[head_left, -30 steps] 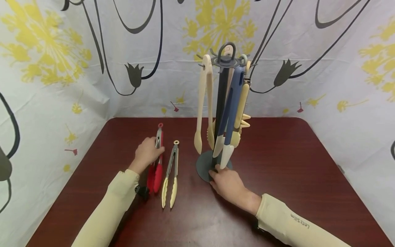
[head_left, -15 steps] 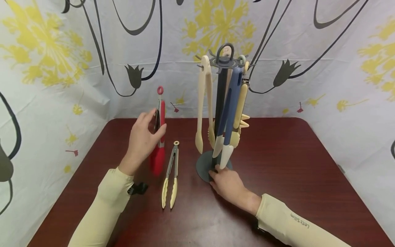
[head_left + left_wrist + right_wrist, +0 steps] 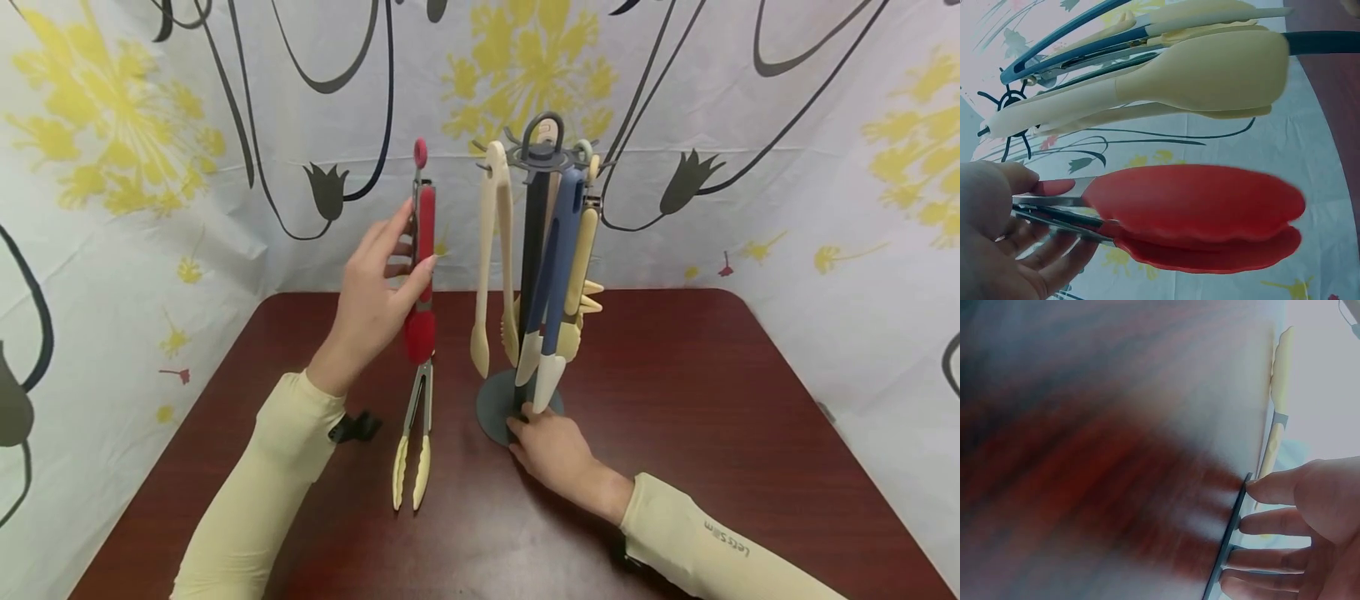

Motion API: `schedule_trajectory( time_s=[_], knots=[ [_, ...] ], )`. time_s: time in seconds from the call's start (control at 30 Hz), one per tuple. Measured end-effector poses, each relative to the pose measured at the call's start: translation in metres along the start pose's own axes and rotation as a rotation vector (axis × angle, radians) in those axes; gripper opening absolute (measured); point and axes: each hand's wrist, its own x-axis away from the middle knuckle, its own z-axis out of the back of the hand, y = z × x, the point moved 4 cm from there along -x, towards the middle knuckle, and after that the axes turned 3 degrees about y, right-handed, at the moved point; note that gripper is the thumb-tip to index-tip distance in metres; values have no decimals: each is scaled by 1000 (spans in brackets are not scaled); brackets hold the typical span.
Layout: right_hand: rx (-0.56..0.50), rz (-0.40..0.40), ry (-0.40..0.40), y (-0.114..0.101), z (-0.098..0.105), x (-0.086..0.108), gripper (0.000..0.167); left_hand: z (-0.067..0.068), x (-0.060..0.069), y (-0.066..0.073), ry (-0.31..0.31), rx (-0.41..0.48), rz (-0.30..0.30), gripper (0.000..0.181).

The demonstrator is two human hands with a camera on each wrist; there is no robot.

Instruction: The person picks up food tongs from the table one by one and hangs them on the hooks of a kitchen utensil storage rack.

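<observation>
In the head view my left hand (image 3: 367,292) holds red tongs (image 3: 427,229) upright above the table, thumb on one side and fingers on the other. The left wrist view shows the closed red tips of the tongs (image 3: 1197,203) pointing away from the palm. A dark stand (image 3: 532,250) with hooks bears several hanging utensils, among them cream tongs (image 3: 483,275) and blue tongs (image 3: 558,258) with white tips. My right hand (image 3: 558,454) rests its fingertips on the stand's round base (image 3: 495,408). In the right wrist view those fingers (image 3: 1275,522) look fairly straight against the base.
Yellow-tipped tongs (image 3: 412,442) lie on the dark red table (image 3: 675,375) left of the stand, their top overlapped in view by the red tongs. A patterned white curtain (image 3: 247,167) surrounds the table's back and sides.
My left hand has lifted the red tongs off the table, then carried them up and right toward the stand. The tongs' arms have come together. The right hand stays at the base.
</observation>
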Motion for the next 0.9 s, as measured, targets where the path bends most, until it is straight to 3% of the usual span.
schedule_trajectory(
  time_s=[0.33,0.9],
  knots=[
    [-15,-7,5,0,-2,1,31,-19,-20,9,-68,70,-109,62],
    [0,-10,6,1,-2,1,31,-33,-20,8,-133,81,-123,62]
  ],
)
